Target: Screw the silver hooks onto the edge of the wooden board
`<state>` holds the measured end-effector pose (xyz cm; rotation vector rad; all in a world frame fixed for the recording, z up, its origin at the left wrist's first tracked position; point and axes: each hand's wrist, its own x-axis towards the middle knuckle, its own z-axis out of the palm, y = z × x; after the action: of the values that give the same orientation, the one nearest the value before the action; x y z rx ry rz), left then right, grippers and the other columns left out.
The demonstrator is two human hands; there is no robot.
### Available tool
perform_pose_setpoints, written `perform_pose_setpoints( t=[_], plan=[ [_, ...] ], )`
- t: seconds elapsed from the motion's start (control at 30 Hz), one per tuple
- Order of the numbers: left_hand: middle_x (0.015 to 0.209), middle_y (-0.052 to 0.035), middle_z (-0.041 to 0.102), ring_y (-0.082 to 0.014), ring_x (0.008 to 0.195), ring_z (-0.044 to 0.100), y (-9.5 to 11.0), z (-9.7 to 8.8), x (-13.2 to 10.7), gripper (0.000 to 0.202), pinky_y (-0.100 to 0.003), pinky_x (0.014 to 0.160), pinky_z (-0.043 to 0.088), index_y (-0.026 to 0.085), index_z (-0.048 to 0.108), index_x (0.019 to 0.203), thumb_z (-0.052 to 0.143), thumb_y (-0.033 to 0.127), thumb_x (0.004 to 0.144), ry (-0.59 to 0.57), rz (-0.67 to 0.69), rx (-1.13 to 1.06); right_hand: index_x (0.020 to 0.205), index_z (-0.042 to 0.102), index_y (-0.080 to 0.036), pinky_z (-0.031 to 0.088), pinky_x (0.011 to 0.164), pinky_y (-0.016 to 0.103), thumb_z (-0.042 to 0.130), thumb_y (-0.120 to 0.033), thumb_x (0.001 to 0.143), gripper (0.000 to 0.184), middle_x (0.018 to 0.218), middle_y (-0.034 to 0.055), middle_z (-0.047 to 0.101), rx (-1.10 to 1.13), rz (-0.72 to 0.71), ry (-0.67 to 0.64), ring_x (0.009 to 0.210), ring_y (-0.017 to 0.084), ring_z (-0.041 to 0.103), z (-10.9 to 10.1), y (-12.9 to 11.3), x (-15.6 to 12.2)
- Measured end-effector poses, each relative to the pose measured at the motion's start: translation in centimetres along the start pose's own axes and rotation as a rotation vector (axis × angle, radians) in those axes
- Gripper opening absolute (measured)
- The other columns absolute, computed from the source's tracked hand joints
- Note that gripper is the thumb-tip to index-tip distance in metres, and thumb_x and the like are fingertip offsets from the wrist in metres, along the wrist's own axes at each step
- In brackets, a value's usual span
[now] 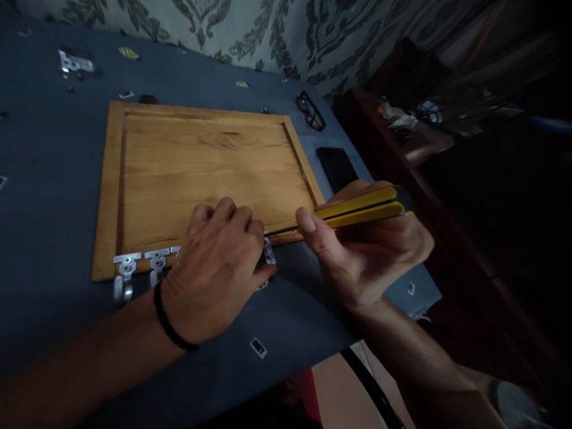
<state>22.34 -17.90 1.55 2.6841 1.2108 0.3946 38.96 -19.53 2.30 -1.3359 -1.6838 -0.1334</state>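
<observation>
A wooden panel [214,173] with a raised frame lies flat on the table. Along its near edge sit metal hooks [127,271] fastened with screws, and another metal hook [269,251] shows beside my left thumb. My left hand [218,268], with a black band at the wrist, is closed over the near edge, holding that hook; its fingertips are partly hidden. My right hand [361,250] is wrapped around a screwdriver with a yellow and black handle [361,207]. The thin shaft points left, its tip at the hook by my left hand.
Glasses [310,111] and a black phone-like slab [336,168] lie right of the panel on the blue table cover [49,196]. Loose metal pieces [75,61] are at the far left. A patterned curtain [263,30] hangs behind, and dark wooden furniture [393,143] stands at right.
</observation>
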Motion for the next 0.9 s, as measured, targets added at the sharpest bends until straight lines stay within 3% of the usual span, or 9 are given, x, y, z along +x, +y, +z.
perform_pose_setpoints(
  t=[0.3, 0.67, 0.9],
  plan=[
    [0.099, -0.0071, 0.066, -0.0339, 0.105, 0.058, -0.1, -0.5, 0.3, 0.026, -0.052, 0.088, 0.047, 0.017, 0.070, 0.099, 0.075, 0.038, 0.085, -0.082, -0.043, -0.025, 0.062, 0.054, -0.024, 0.037, 0.043, 0.027, 0.083, -0.039, 0.077, 0.036, 0.057, -0.0056, 0.052, 0.243, 0.062, 0.001, 0.049, 0.010, 0.046, 0.4, 0.8, 0.5],
    [0.105, -0.0102, 0.069, -0.0347, 0.108, 0.058, 0.0, -0.6, 0.3, 0.028, -0.051, 0.090, 0.046, 0.016, 0.069, 0.103, 0.073, 0.039, 0.086, -0.104, -0.050, -0.002, 0.066, 0.055, -0.025, 0.044, 0.040, 0.028, 0.083, -0.047, 0.075, 0.036, 0.056, -0.0046, 0.054, 0.238, 0.073, 0.003, 0.045, 0.011, 0.050, 0.4, 0.5, 0.7],
    [0.103, -0.0114, 0.069, -0.0354, 0.107, 0.060, 0.3, -0.7, 0.3, 0.032, -0.049, 0.088, 0.048, 0.015, 0.069, 0.100, 0.075, 0.042, 0.084, -0.102, -0.051, 0.031, 0.071, 0.057, -0.024, 0.043, 0.041, 0.026, 0.082, -0.039, 0.078, 0.030, 0.057, -0.0062, 0.054, 0.233, -0.020, 0.033, 0.045, 0.010, 0.050, 0.6, 1.1, 0.5]
  ],
)
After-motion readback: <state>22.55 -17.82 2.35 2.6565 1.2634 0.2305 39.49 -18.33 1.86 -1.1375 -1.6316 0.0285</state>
